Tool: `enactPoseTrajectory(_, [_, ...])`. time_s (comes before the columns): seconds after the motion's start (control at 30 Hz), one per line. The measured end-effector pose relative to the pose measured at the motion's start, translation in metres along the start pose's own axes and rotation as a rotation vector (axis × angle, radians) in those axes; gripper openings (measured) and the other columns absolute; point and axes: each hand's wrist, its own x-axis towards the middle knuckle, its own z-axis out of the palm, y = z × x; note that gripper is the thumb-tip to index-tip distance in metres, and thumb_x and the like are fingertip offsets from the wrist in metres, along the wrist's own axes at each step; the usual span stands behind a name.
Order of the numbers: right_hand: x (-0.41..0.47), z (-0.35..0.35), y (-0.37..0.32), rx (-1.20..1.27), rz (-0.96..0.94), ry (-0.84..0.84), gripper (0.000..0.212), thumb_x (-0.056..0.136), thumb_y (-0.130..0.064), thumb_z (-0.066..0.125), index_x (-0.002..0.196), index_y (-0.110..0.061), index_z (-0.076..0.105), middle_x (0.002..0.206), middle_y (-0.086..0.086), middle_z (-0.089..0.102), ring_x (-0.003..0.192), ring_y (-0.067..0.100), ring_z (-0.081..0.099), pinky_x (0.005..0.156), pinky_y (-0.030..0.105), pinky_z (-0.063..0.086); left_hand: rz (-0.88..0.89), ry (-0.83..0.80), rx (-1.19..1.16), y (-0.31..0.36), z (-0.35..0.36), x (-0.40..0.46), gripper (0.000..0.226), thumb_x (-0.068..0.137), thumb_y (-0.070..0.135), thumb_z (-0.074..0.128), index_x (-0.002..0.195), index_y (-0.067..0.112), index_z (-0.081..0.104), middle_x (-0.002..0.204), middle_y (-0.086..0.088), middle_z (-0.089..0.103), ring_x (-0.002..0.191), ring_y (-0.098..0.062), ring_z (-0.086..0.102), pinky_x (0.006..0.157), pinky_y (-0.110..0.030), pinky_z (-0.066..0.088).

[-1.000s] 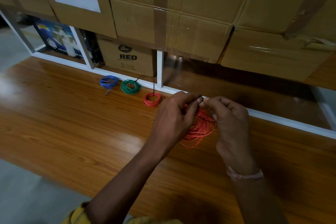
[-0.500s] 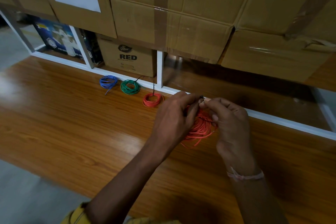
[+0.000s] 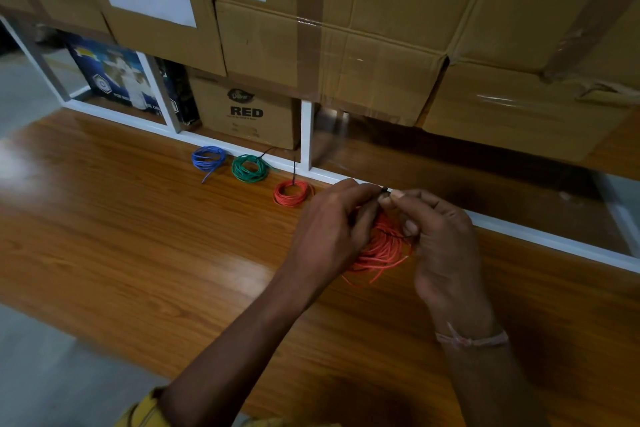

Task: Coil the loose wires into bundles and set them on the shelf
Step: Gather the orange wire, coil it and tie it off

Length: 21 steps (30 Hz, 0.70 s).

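My left hand (image 3: 332,229) and right hand (image 3: 440,239) meet over the wooden shelf (image 3: 138,236), both pinching a dark tie (image 3: 385,190) atop the orange coil (image 3: 381,250) — I should cinch it snug — loops gathered, none slipping free.

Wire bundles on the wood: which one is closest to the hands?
The small red bundle, rightmost in the row and just left of the hands. The green bundle and blue bundle lie farther left.

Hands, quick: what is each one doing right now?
Left hand: grips the orange wire coil.
Right hand: pinches a thin dark tie at the coil's top.
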Motion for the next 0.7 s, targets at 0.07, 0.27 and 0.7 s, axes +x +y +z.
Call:
enactPoseTrajectory(0.07, [-0.001, 0.002, -0.002, 0.026, 0.005, -0.003, 0.012, 0.094, 0.001, 0.060, 0.086, 0.007, 0.068, 0.048, -0.010, 0.059, 0.045, -0.002, 0.054, 0.049, 0.010, 0.043, -0.041, -0.014, -0.082, -0.001, 0.000, 0.000, 0.026, 0.103, 0.029, 0.057, 0.116, 0.018, 0.077, 0.097, 0.001, 0.073, 0.090, -0.018, 0.070, 0.075, -0.050, 0.058])
enactPoseTrajectory(0.27, [-0.003, 0.008, -0.006, 0.023, -0.013, 0.025, 0.015, 0.092, 0.000, 0.061, 0.080, 0.004, 0.067, 0.046, -0.011, 0.055, 0.043, -0.002, 0.051, 0.048, 0.012, 0.043, -0.209, -0.023, -0.340, -0.002, -0.003, 0.000, 0.021, 0.104, 0.029, 0.063, 0.113, 0.019, 0.080, 0.099, 0.002, 0.080, 0.094, -0.020, 0.076, 0.079, -0.053, 0.061])
enactPoseTrajectory(0.7, [0.001, 0.012, -0.001, -0.059, -0.054, 0.063, 0.015, 0.084, 0.005, 0.066, 0.071, -0.002, 0.071, 0.053, -0.004, 0.063, 0.048, 0.003, 0.058, 0.051, 0.017, 0.048, -0.184, -0.010, -0.313, 0.001, -0.005, -0.001, 0.022, 0.103, 0.026, 0.063, 0.117, 0.020, 0.079, 0.104, 0.007, 0.080, 0.098, -0.015, 0.076, 0.083, -0.053, 0.061])
